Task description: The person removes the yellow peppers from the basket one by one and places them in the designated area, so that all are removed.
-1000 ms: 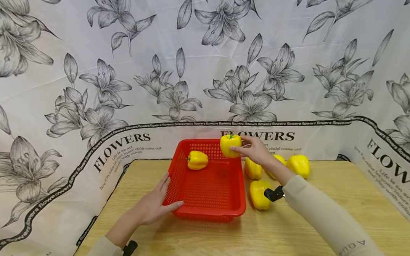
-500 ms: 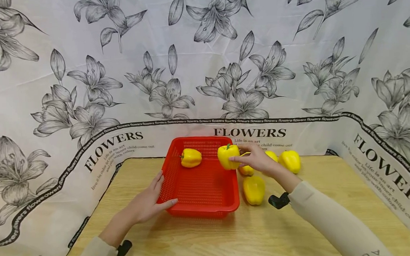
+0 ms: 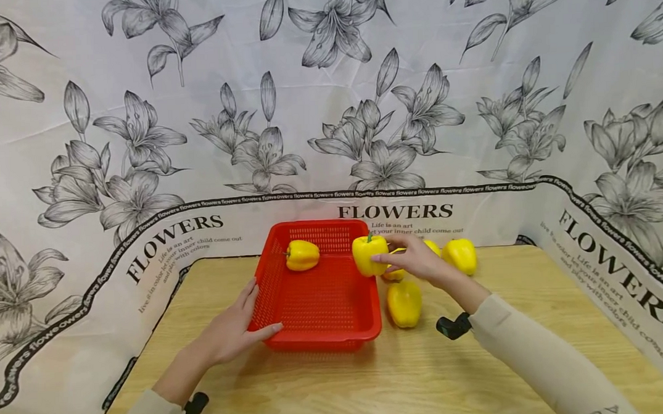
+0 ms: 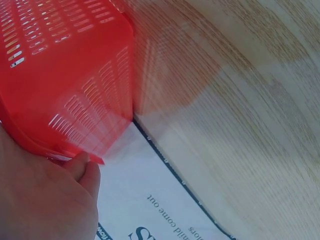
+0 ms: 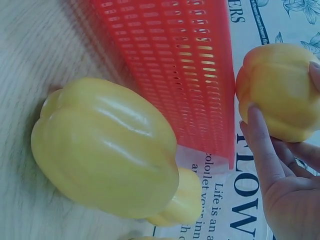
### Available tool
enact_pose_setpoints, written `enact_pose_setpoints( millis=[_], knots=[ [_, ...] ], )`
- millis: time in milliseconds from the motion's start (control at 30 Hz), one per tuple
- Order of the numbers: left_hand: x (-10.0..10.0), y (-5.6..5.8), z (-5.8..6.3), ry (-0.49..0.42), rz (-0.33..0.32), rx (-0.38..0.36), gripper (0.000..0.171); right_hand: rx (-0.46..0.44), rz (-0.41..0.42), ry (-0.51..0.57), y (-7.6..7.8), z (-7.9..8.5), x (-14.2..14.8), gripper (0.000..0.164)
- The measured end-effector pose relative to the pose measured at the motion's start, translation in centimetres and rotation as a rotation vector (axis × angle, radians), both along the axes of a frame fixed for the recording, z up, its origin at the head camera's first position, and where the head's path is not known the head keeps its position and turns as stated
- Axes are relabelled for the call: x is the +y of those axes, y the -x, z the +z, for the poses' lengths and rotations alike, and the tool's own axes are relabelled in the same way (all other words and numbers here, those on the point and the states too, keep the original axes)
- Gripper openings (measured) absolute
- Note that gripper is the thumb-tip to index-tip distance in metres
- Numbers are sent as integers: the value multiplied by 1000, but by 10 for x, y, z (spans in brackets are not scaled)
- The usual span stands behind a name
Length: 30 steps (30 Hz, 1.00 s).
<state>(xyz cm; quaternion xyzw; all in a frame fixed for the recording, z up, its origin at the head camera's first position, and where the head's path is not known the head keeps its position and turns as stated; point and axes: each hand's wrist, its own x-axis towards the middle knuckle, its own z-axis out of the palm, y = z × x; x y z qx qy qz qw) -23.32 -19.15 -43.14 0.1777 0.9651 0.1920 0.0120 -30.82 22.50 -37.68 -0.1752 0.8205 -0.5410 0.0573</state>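
My right hand (image 3: pixel 414 260) holds a yellow bell pepper (image 3: pixel 369 256), green stem up, over the right rim of a red plastic basket (image 3: pixel 320 338). In the right wrist view the thumb and fingers grip this pepper (image 5: pixel 282 90) from its sides. At the basket's near left corner, my left hand (image 3: pixel 228 329) holds the rim, thumb over the near edge and fingers along the left side. The left wrist view shows bent fingers at that rim. Another yellow bell pepper (image 3: pixel 303 256) lies on its side inside the basket, near the back left.
Right of the basket, several yellow bell peppers stand on the wooden table (image 3: pixel 482 361), one close to its wall (image 3: pixel 405 304) and another farther right (image 3: pixel 460 256). My right hand partly hides others. A white flower-printed cloth (image 3: pixel 284 141) rises behind the table.
The right hand has lowered the held pepper slightly toward the basket's right rim. The whole scene has shifted left in the head view. My left hand keeps its place on the basket.
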Motion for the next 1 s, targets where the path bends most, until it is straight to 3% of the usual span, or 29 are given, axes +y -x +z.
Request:
enact_pose_setpoints(
  millis=[233,433,767,1000],
  knots=[
    [-2,2,1,5,3,2,115,-26,-33,-11,-3,4,8,71],
    [-2,1,1,10,-4,-2,116,-26,-43,-8,-6,3,17,70],
    [-1,1,0,12,-4,-8,116,-49,-71,-97,-24,6,41,79],
    [-2,2,-1,9,5,-11,114,-46,-75,-94,-33,3,64,77]
  ],
)
